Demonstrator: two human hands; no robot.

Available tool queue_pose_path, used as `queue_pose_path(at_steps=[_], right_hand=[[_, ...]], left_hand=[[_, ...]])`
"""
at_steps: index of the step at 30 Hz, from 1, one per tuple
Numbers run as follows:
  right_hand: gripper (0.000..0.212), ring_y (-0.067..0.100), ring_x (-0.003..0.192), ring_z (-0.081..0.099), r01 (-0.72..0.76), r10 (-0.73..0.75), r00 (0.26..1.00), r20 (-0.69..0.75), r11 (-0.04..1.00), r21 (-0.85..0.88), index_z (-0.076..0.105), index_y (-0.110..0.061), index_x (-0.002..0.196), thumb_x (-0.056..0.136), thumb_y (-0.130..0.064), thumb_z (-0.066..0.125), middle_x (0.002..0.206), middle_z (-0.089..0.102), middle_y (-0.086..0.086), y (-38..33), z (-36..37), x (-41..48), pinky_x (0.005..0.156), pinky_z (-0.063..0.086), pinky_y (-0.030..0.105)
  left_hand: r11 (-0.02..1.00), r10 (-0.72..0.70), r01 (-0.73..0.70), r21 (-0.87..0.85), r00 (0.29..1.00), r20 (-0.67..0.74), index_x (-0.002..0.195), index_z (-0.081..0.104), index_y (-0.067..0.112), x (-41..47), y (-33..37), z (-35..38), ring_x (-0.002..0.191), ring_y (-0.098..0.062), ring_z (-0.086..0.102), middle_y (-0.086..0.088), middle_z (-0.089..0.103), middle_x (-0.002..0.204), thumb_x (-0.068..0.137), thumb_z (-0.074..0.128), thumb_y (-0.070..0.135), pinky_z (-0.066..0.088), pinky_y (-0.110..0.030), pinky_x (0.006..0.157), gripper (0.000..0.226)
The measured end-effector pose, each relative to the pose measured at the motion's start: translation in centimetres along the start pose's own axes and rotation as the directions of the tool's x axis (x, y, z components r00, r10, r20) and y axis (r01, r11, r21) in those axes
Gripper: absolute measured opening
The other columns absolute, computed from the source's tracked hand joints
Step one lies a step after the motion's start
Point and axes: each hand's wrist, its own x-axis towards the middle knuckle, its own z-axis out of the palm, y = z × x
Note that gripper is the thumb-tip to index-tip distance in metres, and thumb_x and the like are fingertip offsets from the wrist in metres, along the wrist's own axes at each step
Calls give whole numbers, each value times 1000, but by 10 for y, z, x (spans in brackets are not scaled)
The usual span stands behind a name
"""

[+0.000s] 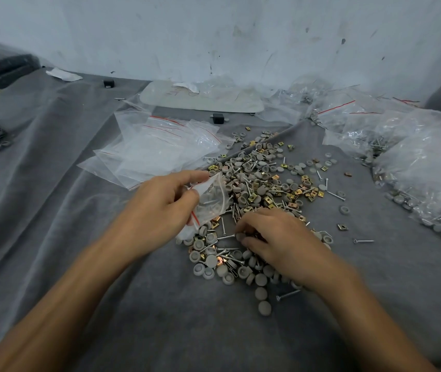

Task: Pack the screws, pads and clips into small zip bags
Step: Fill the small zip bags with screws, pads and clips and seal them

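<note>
Filling is in hand. The left hand (pixel 160 202) pinches a small clear zip bag (pixel 210 202) with a red seal line. At the bag's 3 o'clock a loose pile of grey round pads, brass clips and silver screws (pixel 262 178) lies on the grey-clothed table (pixel 79 237). The right hand (pixel 275 237) curls into the pile's 6 o'clock edge; I cannot tell if it grips anything. Next, I judge, pieces must go into the bag's mouth.

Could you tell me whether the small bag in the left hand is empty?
Not empty, it seems: a few screws show through the clear bag, which the left hand pinches at its top.

nothing legible: faint red scribbles on the white board (pixel 214 102) cannot be read.
</note>
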Motion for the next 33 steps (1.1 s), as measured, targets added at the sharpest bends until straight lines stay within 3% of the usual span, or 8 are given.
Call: queue_pose_path(at_steps=[5,9,13,15,17,28,31,33], right_hand=[[12,7,103,50,-8,12,998,-54,997,81,58,-35,111,99,-33,60,106,56,-17,4,1,-1,91,46,34],[6,4,95,59,60,16,971,-240,950,305,61,-30,104,99,-27,63,99,64,-14,4,-5,-4,83,50,29],[5,1,79,60,159,67,953,-295,720,676,64,-27,103,99,-23,64,89,66,-15,-4,-11,-3,68,50,20],[7,-2,79,60,221,87,939,-334,592,775,65,-21,103,98,-16,65,89,68,-14,-12,-9,0,70,49,16],[8,1,81,62,259,99,927,-362,530,807,66,-18,102,97,-13,66,90,70,-10,-20,-6,4,71,50,16],[10,11,78,67,300,103,887,-450,611,732,71,-20,104,95,-15,70,93,72,-2,-31,1,8,69,55,24],[14,16,84,69,283,130,876,-465,643,712,74,-22,106,95,-15,70,95,72,-2,-30,1,8,72,57,32],[18,9,88,68,272,115,880,-461,675,686,75,-23,111,96,-15,70,95,73,-8,-27,1,8,74,55,25]], left_hand=[[1000,14,-14,11,1000,12,134,62,32,-1,-2,0,47,1,53,1,68,64,100,50,15,39,-11,49,40],[1000,21,-21,8,1000,17,132,63,31,-1,-2,2,47,1,52,5,67,61,100,51,15,38,-11,49,38],[1000,21,-21,0,999,37,128,63,37,-2,-2,7,53,-3,57,7,68,63,94,47,28,42,-16,53,38],[1000,17,-18,11,998,63,128,62,39,-2,-1,10,58,-8,63,6,69,65,90,43,34,50,-28,61,43],[1000,25,-26,14,997,76,127,61,40,-2,0,11,61,-12,65,6,70,66,89,43,35,54,-37,67,42],[998,37,-40,40,997,69,130,61,39,-1,4,9,62,-10,64,10,70,67,90,43,37,53,-39,66,44],[999,38,-41,29,997,71,130,60,39,-1,3,9,59,-10,63,11,69,65,90,43,37,54,-40,65,44],[999,38,-39,20,997,74,131,60,38,-1,2,9,61,-11,64,10,70,66,90,43,37,54,-41,66,45]])
